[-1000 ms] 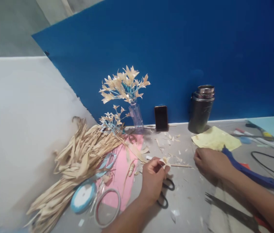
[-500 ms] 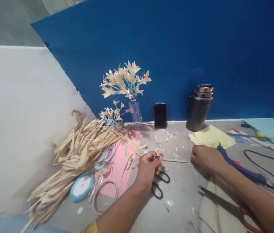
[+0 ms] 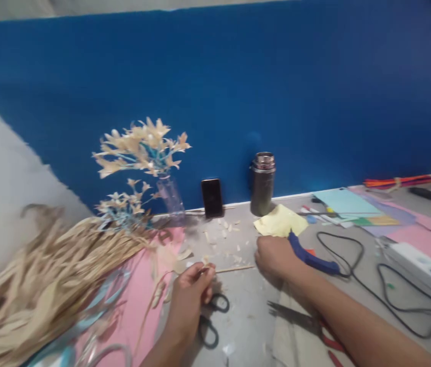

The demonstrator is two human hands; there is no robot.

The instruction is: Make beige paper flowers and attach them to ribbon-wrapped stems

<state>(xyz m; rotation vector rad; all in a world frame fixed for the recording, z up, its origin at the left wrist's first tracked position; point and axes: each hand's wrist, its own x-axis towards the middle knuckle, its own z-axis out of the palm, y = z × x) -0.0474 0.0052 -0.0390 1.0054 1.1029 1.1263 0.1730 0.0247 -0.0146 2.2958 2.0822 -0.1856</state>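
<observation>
My left hand [image 3: 191, 290] is closed in a pinch on a small pale dried-husk piece [image 3: 206, 261], mostly covered by my fingers. A thin wooden stick [image 3: 234, 268] runs from beside those fingers toward my right hand; I cannot tell whether it is held or lies on the table. My right hand [image 3: 276, 257] is curled into a fist beside the yellow paper [image 3: 282, 221], and whatever its fingers hold is hidden. Against its far side rests a blue glue gun [image 3: 312, 258]. Black-handled scissors [image 3: 210, 331] lie under my left hand, and large red-handled scissors [image 3: 295, 316] beneath my right forearm.
Dried husks [image 3: 58, 275] are heaped at left by pink paper [image 3: 133, 311]. Husk flowers [image 3: 142, 145] stand in a clear bottle [image 3: 171, 196]. A phone [image 3: 212, 199] and black flask [image 3: 263, 186] stand along the blue wall. A cable [image 3: 356, 275] and power strip [image 3: 422, 267] lie right.
The view has swung to the right, so things appear farther left and more of the table's right side shows. Both hands keep nearly the same pose over the table.
</observation>
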